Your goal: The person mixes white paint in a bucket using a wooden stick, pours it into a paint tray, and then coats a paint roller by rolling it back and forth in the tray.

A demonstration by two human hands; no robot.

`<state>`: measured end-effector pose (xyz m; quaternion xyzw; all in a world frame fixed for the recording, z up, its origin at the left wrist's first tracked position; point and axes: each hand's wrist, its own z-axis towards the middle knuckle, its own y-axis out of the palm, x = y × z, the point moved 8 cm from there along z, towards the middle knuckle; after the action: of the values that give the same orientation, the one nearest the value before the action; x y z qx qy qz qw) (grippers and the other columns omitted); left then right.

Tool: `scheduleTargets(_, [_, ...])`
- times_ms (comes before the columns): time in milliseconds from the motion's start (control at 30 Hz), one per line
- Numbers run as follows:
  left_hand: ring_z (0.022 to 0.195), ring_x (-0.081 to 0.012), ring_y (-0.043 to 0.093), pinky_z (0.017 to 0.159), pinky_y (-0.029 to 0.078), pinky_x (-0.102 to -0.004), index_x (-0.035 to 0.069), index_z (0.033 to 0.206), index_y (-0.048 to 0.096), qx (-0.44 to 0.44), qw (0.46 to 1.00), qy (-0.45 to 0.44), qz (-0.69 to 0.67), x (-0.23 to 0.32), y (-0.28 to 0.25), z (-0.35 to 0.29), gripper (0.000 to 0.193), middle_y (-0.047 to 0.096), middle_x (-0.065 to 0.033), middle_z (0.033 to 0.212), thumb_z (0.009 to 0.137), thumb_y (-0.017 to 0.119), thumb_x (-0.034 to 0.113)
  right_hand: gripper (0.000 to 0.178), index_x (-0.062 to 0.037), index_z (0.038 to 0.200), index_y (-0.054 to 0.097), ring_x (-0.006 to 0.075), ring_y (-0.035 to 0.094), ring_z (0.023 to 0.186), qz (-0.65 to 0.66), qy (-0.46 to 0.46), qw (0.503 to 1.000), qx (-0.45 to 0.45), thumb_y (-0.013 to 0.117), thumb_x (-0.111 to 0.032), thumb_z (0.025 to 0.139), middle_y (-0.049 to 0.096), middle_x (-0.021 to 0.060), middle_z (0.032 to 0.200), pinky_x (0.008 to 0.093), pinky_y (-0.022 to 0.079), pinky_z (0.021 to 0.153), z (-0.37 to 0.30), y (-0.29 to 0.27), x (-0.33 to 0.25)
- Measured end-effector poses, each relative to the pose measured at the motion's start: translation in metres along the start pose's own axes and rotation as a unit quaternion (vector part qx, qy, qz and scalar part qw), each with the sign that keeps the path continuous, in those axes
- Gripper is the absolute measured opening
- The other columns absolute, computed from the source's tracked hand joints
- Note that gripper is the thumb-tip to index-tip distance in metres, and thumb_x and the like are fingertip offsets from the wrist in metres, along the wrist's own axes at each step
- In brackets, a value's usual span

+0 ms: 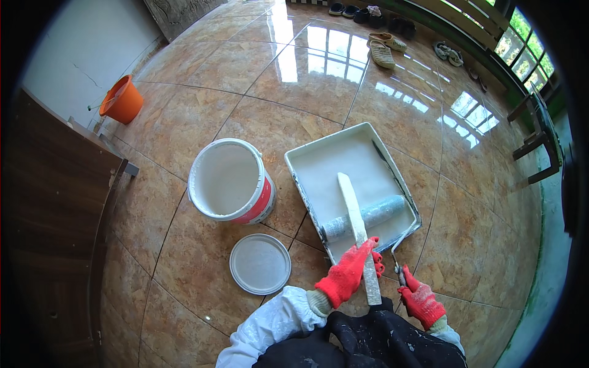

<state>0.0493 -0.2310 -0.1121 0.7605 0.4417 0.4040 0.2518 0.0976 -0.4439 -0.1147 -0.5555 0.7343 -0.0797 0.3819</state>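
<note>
My left hand point(348, 274), in a red work glove, is closed round a flat wooden stick point(352, 205) smeared with white paint. The stick's far end reaches over the paint tray point(300, 184), which holds white paint. My right hand point(422, 299), also red-gloved, grips the handle of a paint roller point(371, 218). Its greyish sleeve lies across the near part of the tray, under the stick. Left of the tray stands an open paint bucket point(265, 202) with white-coated insides. The round lid point(260, 264) rests on the tiles just in front of it.
An orange bucket point(123, 101) stands by the left wall, beyond a dark wooden cabinet point(55, 227). Beige clogs point(383, 54) and several other shoes point(353, 12) lie at the far side. A dark chair point(543, 138) is at the right wall. Glossy brown tiles point(202, 116) cover the floor.
</note>
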Motion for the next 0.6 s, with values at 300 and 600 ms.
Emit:
scheduleTargets(300, [0.087,-0.0163,0.059,0.082,0.048,-0.0307,0.005,0.135,0.043,-0.014,0.994,-0.046,0.103,-0.035,0.000,0.018,0.049,0.059,-0.0084,0.097,0.100,0.044,0.038,0.069,-0.0127,0.147,0.028,0.0175,0.063,0.084,0.148,-0.136,0.978,0.058,0.056,-0.006,0.085,0.064,0.0139,0.100,0.0313,0.051,0.077,-0.004,-0.029,-0.048])
scheduleTargets(600, [0.092,-0.0132,0.057,0.079,0.046,-0.0271,0.005,0.133,0.046,-0.044,0.980,-0.033,0.194,-0.025,-0.002,0.006,0.051,0.058,-0.0057,0.111,0.097,0.046,0.041,0.079,-0.0178,0.150,0.014,0.0253,0.063,0.094,-0.184,-0.089,0.979,-0.006,0.057,-0.017,0.085,0.063,0.0210,0.102,0.0352,0.049,0.079,0.009,-0.025,-0.132])
